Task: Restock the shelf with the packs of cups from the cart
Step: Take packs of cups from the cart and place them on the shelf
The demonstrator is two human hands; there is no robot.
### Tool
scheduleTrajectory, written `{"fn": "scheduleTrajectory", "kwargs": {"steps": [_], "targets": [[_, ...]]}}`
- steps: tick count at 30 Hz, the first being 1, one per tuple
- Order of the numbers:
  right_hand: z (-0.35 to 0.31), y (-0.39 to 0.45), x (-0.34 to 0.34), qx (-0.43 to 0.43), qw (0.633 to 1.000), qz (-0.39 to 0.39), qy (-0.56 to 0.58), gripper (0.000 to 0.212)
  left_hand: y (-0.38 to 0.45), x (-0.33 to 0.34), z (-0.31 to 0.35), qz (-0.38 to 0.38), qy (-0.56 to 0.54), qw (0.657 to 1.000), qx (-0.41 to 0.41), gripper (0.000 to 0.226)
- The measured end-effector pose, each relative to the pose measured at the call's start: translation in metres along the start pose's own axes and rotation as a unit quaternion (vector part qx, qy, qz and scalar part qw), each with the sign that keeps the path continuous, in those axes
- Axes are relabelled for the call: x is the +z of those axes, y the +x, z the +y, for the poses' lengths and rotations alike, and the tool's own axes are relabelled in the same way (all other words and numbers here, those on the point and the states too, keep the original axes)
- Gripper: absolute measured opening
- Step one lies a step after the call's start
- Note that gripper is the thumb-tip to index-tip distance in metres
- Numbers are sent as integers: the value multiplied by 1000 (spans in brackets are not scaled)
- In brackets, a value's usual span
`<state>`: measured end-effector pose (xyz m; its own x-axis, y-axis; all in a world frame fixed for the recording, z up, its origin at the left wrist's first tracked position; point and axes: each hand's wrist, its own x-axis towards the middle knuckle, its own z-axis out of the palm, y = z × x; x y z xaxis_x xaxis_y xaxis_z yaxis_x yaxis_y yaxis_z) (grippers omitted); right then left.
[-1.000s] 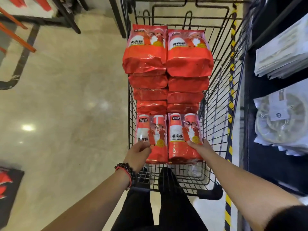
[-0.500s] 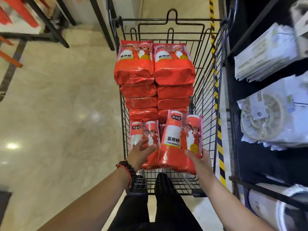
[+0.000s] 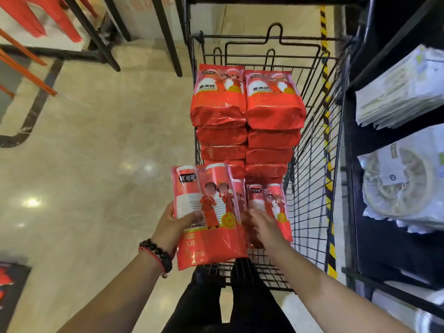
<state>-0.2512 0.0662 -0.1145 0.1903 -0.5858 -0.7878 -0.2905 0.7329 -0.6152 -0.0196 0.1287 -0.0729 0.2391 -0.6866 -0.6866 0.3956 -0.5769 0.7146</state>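
Left hand (image 3: 171, 224) gripping raised cup pack (image 3: 207, 212), right hand (image 3: 262, 227) blurred

Wire cart (image 3: 312, 188) holds stacked red cup packs (image 3: 274, 109).

My view: bare forearms; left wrist (image 3: 156, 254) wears a black bead bracelet (image 3: 157, 253) and red cord (image 3: 153, 257); black trousers (image 3: 216, 306) below.

Red packs of cups (image 3: 247, 111) lie stacked in the black wire cart (image 3: 310, 188) at frame centre; one pack (image 3: 206, 212) is raised at lower centre, another (image 3: 269, 205), somewhat blurred, beside it.
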Motion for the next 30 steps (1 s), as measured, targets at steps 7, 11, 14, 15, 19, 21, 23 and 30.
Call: {"fn": "scheduleTrajectory", "kwargs": {"steps": [7,11,14,15,19,21,23,30], "targets": [[13,78,15,50,987,89,-123,52,-18,-55,-3,36,-37,998,-19,78],[15,96,26,101,991,25,-85,72,-26,-70,-2,24,-35,999,-25,71],[15,99,33,112,992,29,-57,79,-27,-73,0,26,-26,999,-31,79],[16,100,34,115,991,37,-59,79,-27,-73,1,29,-25,999,-33,82],[18,99,34,147,987,41,-52,80,-23,-66,3,33,-11,999,-32,79],[17,95,33,140,989,35,-41,53,-20,-62,4,27,-4,999,-28,72],[18,90,30,113,992,41,-30,46,-17,-58,5,22,-4,999,-32,72],[17,34,-6,41,986,160,-22,94,-12,-36,17,-19,34,999,-30,78]]}}
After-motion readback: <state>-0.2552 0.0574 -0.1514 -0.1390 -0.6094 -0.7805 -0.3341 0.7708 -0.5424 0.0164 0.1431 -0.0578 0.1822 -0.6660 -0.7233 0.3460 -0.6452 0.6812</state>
